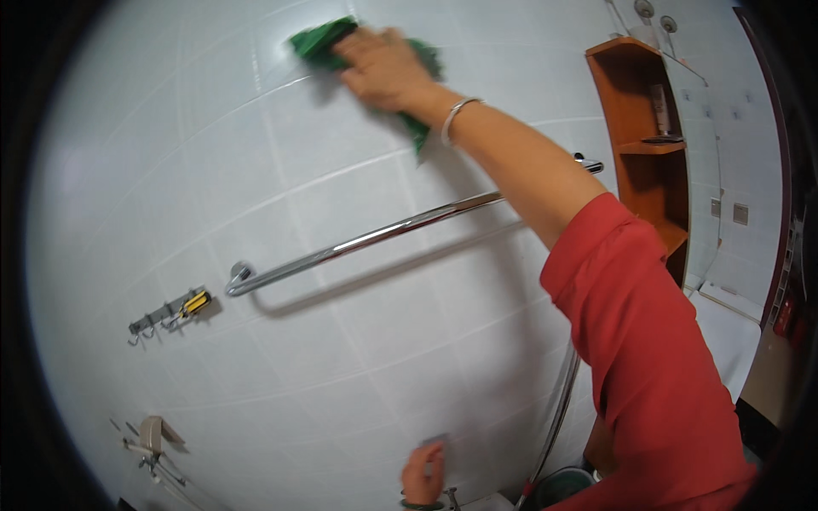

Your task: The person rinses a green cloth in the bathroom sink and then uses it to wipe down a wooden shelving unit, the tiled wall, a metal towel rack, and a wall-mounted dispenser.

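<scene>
My right hand (386, 70) presses a green cloth (323, 41) against the white tiled wall (332, 172), high up in the view. Folds of the cloth stick out on both sides of the fingers, and one corner hangs below the wrist. A silver bangle circles that wrist. Low in the view, my left hand (423, 472) is loosely curled near the wall, with a gap between thumb and fingers and nothing seen in it. A chrome grab bar (377, 236) crosses the wall between the two hands, its right part hidden behind my right forearm.
A hook rail (166, 313) at left carries a yellow-and-black tool (195, 305). Below it is a shower fixture (150, 447). An orange-brown corner shelf (604, 96) holding a tube (661, 108) stands at right, beside a mirror. A dark bucket (565, 485) and a pole (556, 421) are at lower right.
</scene>
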A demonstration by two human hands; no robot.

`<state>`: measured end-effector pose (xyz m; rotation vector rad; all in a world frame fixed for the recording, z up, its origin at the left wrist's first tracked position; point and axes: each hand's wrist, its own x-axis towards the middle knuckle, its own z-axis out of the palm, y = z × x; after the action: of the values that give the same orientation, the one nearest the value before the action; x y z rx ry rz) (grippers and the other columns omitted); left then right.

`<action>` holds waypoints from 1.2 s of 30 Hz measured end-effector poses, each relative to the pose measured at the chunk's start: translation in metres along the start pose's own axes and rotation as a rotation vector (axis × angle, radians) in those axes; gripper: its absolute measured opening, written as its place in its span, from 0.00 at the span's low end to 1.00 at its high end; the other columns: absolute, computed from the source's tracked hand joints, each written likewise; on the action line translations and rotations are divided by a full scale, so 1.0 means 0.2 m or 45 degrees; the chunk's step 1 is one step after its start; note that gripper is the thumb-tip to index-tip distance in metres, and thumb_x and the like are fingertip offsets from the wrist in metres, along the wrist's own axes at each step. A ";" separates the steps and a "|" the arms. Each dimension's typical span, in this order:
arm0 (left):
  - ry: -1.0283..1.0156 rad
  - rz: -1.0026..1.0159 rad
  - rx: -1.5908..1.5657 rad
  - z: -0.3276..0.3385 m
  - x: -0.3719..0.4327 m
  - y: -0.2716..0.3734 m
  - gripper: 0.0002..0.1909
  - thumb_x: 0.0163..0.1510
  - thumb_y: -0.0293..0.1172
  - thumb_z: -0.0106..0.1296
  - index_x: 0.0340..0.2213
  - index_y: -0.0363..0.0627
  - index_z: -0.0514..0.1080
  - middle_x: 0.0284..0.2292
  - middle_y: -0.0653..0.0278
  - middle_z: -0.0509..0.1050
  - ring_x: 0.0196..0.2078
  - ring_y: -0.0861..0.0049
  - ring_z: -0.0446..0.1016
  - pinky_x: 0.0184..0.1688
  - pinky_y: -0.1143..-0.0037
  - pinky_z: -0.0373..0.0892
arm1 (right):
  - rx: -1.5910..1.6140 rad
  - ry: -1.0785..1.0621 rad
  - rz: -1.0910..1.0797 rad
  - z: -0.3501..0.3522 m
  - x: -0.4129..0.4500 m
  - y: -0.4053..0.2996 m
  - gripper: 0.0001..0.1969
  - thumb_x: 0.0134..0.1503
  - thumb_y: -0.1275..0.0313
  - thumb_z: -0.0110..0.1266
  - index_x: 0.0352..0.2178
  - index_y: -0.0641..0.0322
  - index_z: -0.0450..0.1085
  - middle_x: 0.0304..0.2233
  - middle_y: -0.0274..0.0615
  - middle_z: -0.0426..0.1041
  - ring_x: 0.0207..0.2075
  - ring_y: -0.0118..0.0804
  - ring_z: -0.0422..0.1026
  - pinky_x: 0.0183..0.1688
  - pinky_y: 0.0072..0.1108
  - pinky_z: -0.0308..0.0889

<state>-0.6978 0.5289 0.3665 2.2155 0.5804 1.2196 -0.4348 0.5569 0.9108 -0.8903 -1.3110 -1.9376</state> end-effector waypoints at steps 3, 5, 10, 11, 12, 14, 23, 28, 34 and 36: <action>0.255 0.274 0.097 -0.27 0.21 0.26 0.09 0.54 0.28 0.50 0.36 0.38 0.74 0.35 0.51 0.75 0.38 0.58 0.73 0.41 0.67 0.69 | -0.312 -0.192 0.346 -0.18 -0.16 0.42 0.26 0.56 0.55 0.38 0.49 0.64 0.63 0.48 0.49 0.68 0.52 0.43 0.62 0.53 0.35 0.52; 0.427 0.501 0.218 -0.42 0.35 0.38 0.09 0.53 0.29 0.53 0.37 0.45 0.74 0.36 0.53 0.75 0.39 0.62 0.73 0.43 0.68 0.69 | -0.248 -0.169 0.584 -0.28 -0.30 0.60 0.28 0.57 0.52 0.37 0.50 0.63 0.62 0.46 0.55 0.69 0.51 0.48 0.64 0.56 0.35 0.51; 0.788 0.985 0.730 -0.62 0.79 0.62 0.18 0.51 0.18 0.42 0.46 0.31 0.67 0.45 0.49 0.70 0.50 0.54 0.65 0.54 0.65 0.58 | -0.408 -0.414 1.071 -0.49 -0.59 0.92 0.32 0.57 0.47 0.33 0.54 0.60 0.58 0.47 0.55 0.69 0.51 0.53 0.64 0.54 0.39 0.53; 0.900 1.030 0.793 -0.65 0.86 0.68 0.19 0.52 0.19 0.41 0.47 0.31 0.66 0.46 0.49 0.69 0.53 0.55 0.63 0.57 0.65 0.56 | -0.441 -0.298 1.016 -0.51 -0.63 0.97 0.33 0.57 0.47 0.33 0.55 0.61 0.57 0.47 0.56 0.69 0.50 0.54 0.64 0.55 0.39 0.53; 0.951 1.082 0.801 -0.68 0.94 0.74 0.19 0.52 0.20 0.41 0.47 0.31 0.65 0.47 0.50 0.68 0.54 0.56 0.62 0.57 0.65 0.56 | -0.415 -0.270 0.990 -0.52 -0.64 0.99 0.32 0.57 0.48 0.33 0.55 0.61 0.57 0.46 0.56 0.69 0.50 0.55 0.64 0.55 0.40 0.53; 1.014 1.133 0.803 -0.72 1.07 0.82 0.20 0.53 0.21 0.40 0.48 0.32 0.65 0.48 0.51 0.68 0.55 0.57 0.61 0.57 0.65 0.55 | -0.390 -0.237 0.951 -0.54 -0.64 1.02 0.32 0.57 0.49 0.34 0.55 0.62 0.57 0.46 0.57 0.69 0.50 0.56 0.63 0.55 0.40 0.52; 1.055 0.930 0.966 -0.73 1.27 0.80 0.09 0.55 0.31 0.42 0.32 0.46 0.73 0.34 0.65 0.73 0.46 0.67 0.68 0.59 0.62 0.49 | -0.392 -0.150 0.885 -0.48 -0.53 1.18 0.28 0.58 0.53 0.35 0.53 0.64 0.57 0.44 0.60 0.69 0.45 0.65 0.65 0.51 0.42 0.58; 1.113 0.904 0.886 -0.71 1.28 0.76 0.09 0.53 0.31 0.44 0.23 0.48 0.71 0.23 0.70 0.70 0.32 0.73 0.67 0.58 0.64 0.49 | -0.340 -0.182 1.239 -0.42 -0.44 1.27 0.34 0.56 0.48 0.33 0.57 0.60 0.53 0.53 0.60 0.62 0.52 0.67 0.59 0.57 0.44 0.50; 1.099 0.848 0.866 -0.71 1.28 0.77 0.09 0.53 0.30 0.43 0.22 0.46 0.69 0.22 0.68 0.69 0.29 0.72 0.66 0.54 0.65 0.51 | -0.326 -0.023 1.459 -0.27 -0.12 1.21 0.33 0.55 0.48 0.34 0.56 0.58 0.55 0.53 0.55 0.62 0.54 0.62 0.60 0.55 0.46 0.52; 1.101 0.866 0.825 -0.70 1.28 0.78 0.08 0.52 0.29 0.45 0.21 0.46 0.69 0.21 0.68 0.68 0.28 0.72 0.64 0.52 0.66 0.52 | -0.273 -0.118 1.326 -0.19 0.09 1.07 0.30 0.55 0.51 0.34 0.53 0.57 0.58 0.52 0.53 0.64 0.53 0.61 0.62 0.53 0.46 0.55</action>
<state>-0.6749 0.5985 0.6888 2.3884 0.6012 2.7245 -0.2819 0.4527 1.0264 -1.4087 -0.4659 -1.1993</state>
